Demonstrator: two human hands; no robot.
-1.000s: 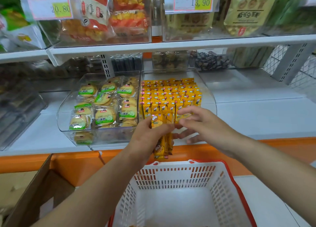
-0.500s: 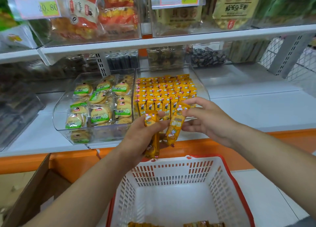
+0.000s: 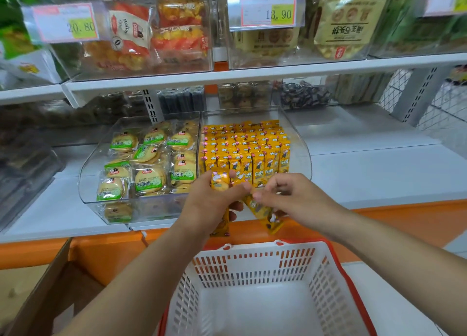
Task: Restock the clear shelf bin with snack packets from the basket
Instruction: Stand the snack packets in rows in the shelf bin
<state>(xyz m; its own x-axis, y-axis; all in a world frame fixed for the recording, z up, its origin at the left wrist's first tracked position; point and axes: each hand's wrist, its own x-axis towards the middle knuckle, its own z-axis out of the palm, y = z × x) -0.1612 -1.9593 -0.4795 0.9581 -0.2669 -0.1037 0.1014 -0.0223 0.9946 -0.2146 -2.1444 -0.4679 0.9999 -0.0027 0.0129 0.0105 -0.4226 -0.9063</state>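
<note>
Reading 20.80 and 13.90, two price tags are hanging on the upper shelf's bins. The print on the yellow snack packets is too small to make out.

The left hand is gripping a few of these packets upright, with its fingers curled round them, just in front of the clear shelf bin. The right hand is pinching one more packet between thumb and fingertips. That packet is tilting, its lower end pointing down over the front edge of the lower shelf.

Rows of the same packets are standing upright in the bin, filling most of it. Beside it on the left, a second bin is holding green-labelled biscuits. The white basket with its red rim is sitting below both forearms.
</note>
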